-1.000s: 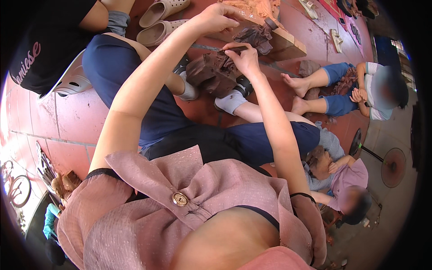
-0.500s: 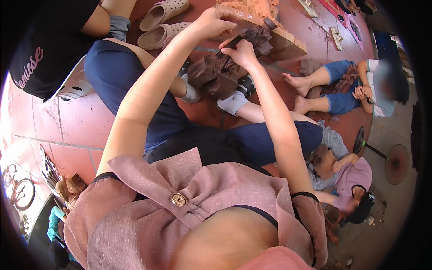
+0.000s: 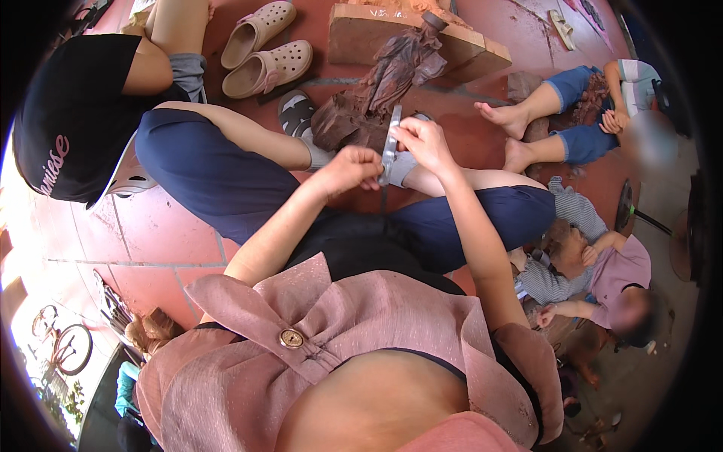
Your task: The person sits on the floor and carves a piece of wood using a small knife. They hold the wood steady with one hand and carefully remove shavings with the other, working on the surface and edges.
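In front of my lap I hold a narrow grey-white strip [image 3: 390,147], flat and possibly folded sandpaper. My right hand [image 3: 424,143] pinches it near the middle between thumb and fingers. At its lower end the fingers of my left hand [image 3: 350,172] are closed on it. Just beyond my hands, a dark brown carved wooden figure [image 3: 399,66] leans away from me. Its blocky, rough base [image 3: 339,122] is on the near side, between my feet, and neither hand touches it.
A lighter wooden block [image 3: 354,38] stands behind the figure. Beige clogs [image 3: 267,68] lie on the red tiled floor at far left. A person in a black cap [image 3: 75,113] is close on my left. Other people sit at right, one with bare feet [image 3: 501,117] toward the figure.
Both hands have drawn back from the carved figure toward my lap, bringing the strip along. It showed a dark side before and shows a pale one now. Both hands grip it now.
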